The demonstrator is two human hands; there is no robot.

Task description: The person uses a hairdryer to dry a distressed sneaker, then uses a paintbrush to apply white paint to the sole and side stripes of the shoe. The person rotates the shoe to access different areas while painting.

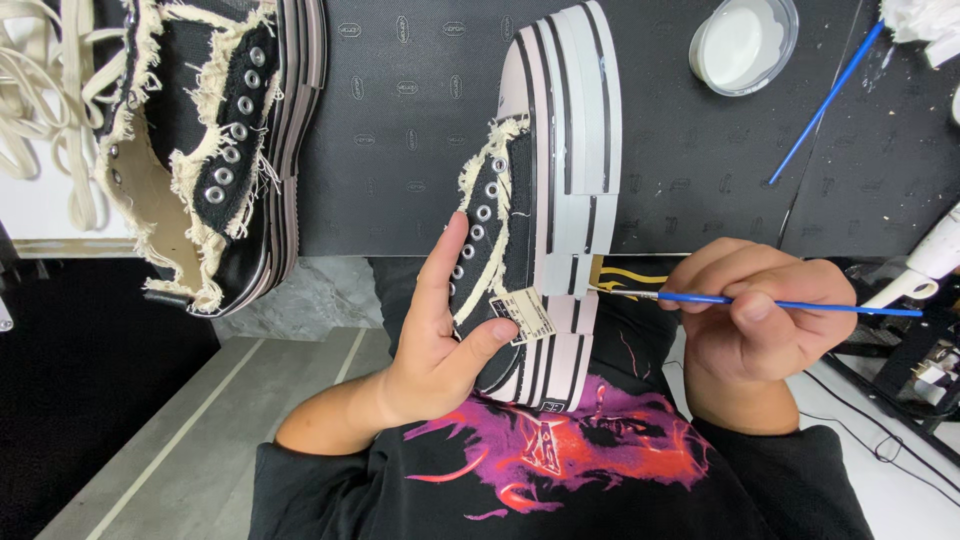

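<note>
Black canvas shoe [520,240] sits mid-frame, our left hand [440,340] clamped round its upper, tilting the striped sole toward us. Our right hand [750,320] pinches a blue brush [780,304], tip touching the sole; paint dish [743,42] upper right.

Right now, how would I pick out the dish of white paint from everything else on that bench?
Start at the black mat covering the bench and follow its far edge rightwards, past the sneaker being painted. The dish sits beside a spare blue brush; it alone is round, shallow, clear-rimmed and filled with white.
</note>
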